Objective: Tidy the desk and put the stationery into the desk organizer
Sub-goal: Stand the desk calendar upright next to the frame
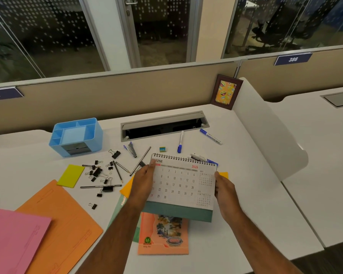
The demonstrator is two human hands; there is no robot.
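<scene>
While both hands (183,186) grip calendar (183,183), markers (203,158) half hidden, folders (48,224) cropped

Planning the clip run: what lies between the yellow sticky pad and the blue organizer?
Head view: bare white desk between the yellow sticky pad and the blue organizer.

Both hands hold a spiral calendar (183,182) above the tabletop (246,175), left hand (142,179) on its left edge, right hand (225,189) on its right. A blue organizer (76,136) stands far left, with binder clips (99,175), pencils (119,172) and markers (210,136) scattered between, folders (65,220) at near left.
</scene>
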